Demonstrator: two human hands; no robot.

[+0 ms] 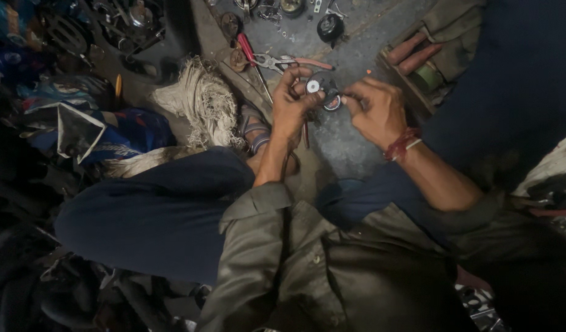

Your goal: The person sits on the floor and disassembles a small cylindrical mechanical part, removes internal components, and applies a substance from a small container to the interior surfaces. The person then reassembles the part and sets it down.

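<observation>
Dim overall; light falls top centre; edges dark, curved, soft.

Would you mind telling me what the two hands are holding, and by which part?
Both hold one small dark round part with a pale toothed disc. The left hand pinches its left edge; the right hand grips its right side.

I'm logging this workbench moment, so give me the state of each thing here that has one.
left hand: closed around small round part
right hand: fingertips pinching the same part
small round part: held up between both hands
pliers: lying on floor, handles spread
rag bundle: lying frayed on floor
</observation>
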